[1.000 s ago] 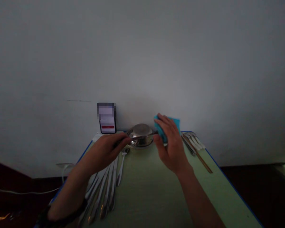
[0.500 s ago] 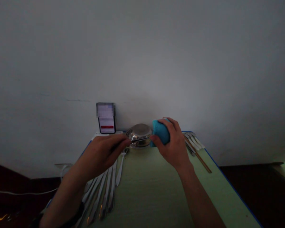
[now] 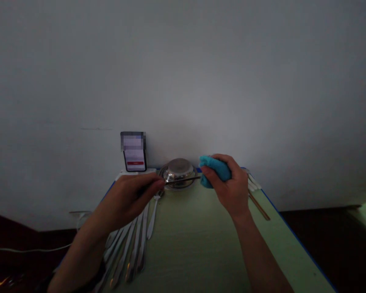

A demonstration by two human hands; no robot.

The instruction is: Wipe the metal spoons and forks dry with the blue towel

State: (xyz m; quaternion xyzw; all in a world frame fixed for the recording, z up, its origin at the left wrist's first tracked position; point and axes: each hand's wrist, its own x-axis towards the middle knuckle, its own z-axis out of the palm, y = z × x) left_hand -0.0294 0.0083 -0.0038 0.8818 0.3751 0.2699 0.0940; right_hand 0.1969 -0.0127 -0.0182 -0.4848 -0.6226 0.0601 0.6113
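Observation:
My left hand is closed on one end of a thin metal utensil. It is seen edge-on, so its exact kind does not show. My right hand grips a bunched blue cloth, folded around the utensil's other end and hiding that tip. Behind the utensil, an upturned shiny metal bowl sits at the back of the table by the wall. Below my left hand lies a single piece of silvery cutlery, its top near the bowl.
Several long metal utensils lie fanned out at the table's left. Brown chopsticks and white-handled cutlery rest along the right side. A phone leans upright against the wall. The pale green table has a blue edge.
My right hand and the cloth have moved right, away from my left hand, baring more of the utensil. The cloth now looks more tightly squeezed. My left hand stays nearly in place.

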